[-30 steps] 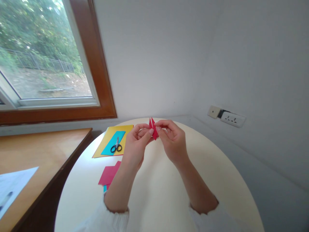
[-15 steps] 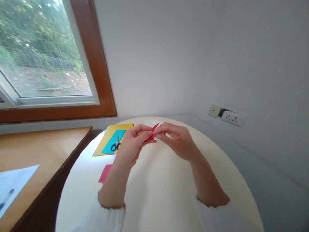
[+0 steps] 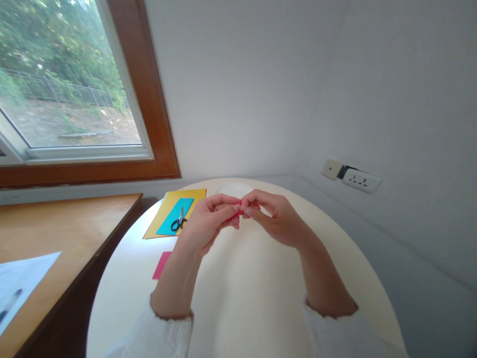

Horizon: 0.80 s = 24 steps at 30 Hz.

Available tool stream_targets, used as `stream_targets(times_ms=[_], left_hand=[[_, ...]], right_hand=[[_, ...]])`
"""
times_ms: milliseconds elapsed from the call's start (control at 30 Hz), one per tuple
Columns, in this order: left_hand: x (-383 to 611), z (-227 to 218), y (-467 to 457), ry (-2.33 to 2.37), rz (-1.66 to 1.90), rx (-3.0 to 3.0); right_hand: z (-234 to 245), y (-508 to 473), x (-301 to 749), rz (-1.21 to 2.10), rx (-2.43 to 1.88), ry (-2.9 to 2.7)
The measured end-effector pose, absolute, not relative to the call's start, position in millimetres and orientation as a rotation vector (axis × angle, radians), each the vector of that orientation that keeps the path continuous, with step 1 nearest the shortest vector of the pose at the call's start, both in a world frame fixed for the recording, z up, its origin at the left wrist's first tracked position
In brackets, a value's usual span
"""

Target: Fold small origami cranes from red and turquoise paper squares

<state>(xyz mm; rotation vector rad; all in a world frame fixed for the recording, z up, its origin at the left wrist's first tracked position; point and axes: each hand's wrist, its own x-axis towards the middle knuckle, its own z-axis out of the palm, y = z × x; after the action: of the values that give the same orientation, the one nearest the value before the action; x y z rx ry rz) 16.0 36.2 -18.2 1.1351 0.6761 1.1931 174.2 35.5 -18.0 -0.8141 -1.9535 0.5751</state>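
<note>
A small piece of red paper (image 3: 239,209) is pinched between my two hands above the far half of the round table. My left hand (image 3: 210,216) holds it between thumb and fingers, covering most of it. On its other side, the thumb and forefinger of my right hand (image 3: 274,215) close on the edge. Only slivers of red show between the fingertips, so its folded shape is hidden. Scissors (image 3: 180,222) with black handles lie on blue paper (image 3: 170,224), left of my left hand. A pink paper piece (image 3: 161,265) is partly covered by my left forearm.
Yellow paper (image 3: 158,222) lies under the blue paper on the cream table (image 3: 261,298). Behind my hands is a white plate (image 3: 233,188). A wooden desk (image 3: 74,226) at the left bears a white sheet (image 3: 26,278) and a pen (image 3: 12,301). The wall stands close behind.
The red paper's pointed tip, which stuck up between my hands, no longer shows. My fingertips have come closer around the paper, and more of the plate is visible.
</note>
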Motion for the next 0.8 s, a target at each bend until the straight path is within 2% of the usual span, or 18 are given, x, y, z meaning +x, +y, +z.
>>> stream_targets(times_ms=[300, 800], left_hand=[[18, -17, 29, 0.731, 1.376, 1.251], [18, -15, 24, 0.768, 1.405, 1.288]], right_hand=[[-22, 36, 165, 0.559, -0.756, -1.787], [-21, 34, 161, 0.622, -0.7, -1.608]])
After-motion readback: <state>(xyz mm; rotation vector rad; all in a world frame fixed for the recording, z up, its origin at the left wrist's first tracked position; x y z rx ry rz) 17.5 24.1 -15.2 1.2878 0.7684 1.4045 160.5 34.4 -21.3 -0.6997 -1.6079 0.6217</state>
